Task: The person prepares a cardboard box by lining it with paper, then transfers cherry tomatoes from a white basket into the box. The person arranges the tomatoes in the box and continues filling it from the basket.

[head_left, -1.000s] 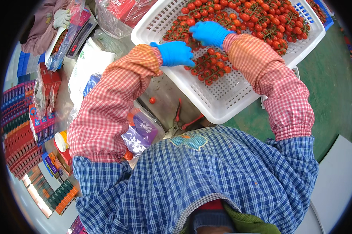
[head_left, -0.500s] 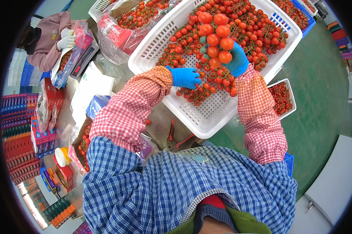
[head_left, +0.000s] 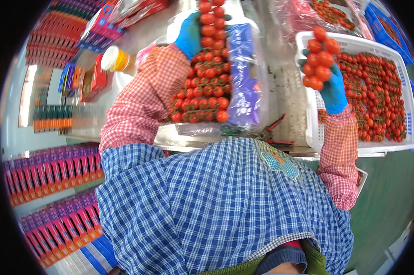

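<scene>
My left hand (head_left: pixel 188 37), in a blue glove, closes round a bunch of cherry tomatoes (head_left: pixel 208 28) on the vine at the far end of a box. Rows of tomato bunches (head_left: pixel 202 87) fill that box, whose purple side flap (head_left: pixel 241 78) lies under clear plastic wrap. My right hand (head_left: pixel 335 91), also gloved in blue, holds up another tomato bunch (head_left: pixel 320 59) over the left rim of a white crate (head_left: pixel 311 123). Many tomato bunches (head_left: pixel 374 91) lie in the crate. The right fingertips show on the bunch's left side; the rest is partly behind it.
Red-handled pruning shears (head_left: pixel 273 130) lie on the metal table (head_left: pixel 280 96) between box and crate. A white-lidded yellow tub (head_left: pixel 115 59) stands at left. Stacked cartons (head_left: pixel 55 174) line the left side, and a blue crate (head_left: pixel 385 27) stands at far right.
My view and body have turned left, bringing the box in front of me. My left hand has gone from the crate to a bunch at the box; my right still holds its bunch.
</scene>
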Tool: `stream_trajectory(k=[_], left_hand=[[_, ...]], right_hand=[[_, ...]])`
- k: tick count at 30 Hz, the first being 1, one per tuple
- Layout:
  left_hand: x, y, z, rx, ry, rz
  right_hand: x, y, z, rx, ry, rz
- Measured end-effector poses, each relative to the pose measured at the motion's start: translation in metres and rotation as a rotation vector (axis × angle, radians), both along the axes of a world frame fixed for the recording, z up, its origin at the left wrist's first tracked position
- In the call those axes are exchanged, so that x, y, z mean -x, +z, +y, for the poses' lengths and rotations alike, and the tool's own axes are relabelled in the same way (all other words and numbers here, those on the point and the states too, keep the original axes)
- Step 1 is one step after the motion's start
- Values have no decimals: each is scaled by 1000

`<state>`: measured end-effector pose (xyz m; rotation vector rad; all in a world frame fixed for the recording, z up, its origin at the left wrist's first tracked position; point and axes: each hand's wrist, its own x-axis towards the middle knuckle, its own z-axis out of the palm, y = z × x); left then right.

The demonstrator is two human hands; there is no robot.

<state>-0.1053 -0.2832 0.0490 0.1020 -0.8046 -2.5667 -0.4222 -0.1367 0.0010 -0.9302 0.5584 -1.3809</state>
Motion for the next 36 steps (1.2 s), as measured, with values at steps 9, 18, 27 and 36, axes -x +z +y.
stream_trajectory(k=[9,18,27,36], left_hand=[[-187,-37,103,1204,616,-1101],[-167,-48,113,1873,350,-1304],[-128,-9,90,1368,667,-1153],[185,-42,-15,2407,-60,-431]], right_hand=[[-207,-2,-31,453,198,976],[-209,-2,2,827,105,1607],[-46,-21,-3,708,-264,1232],[192,-92,-20,69,-99,2158]])
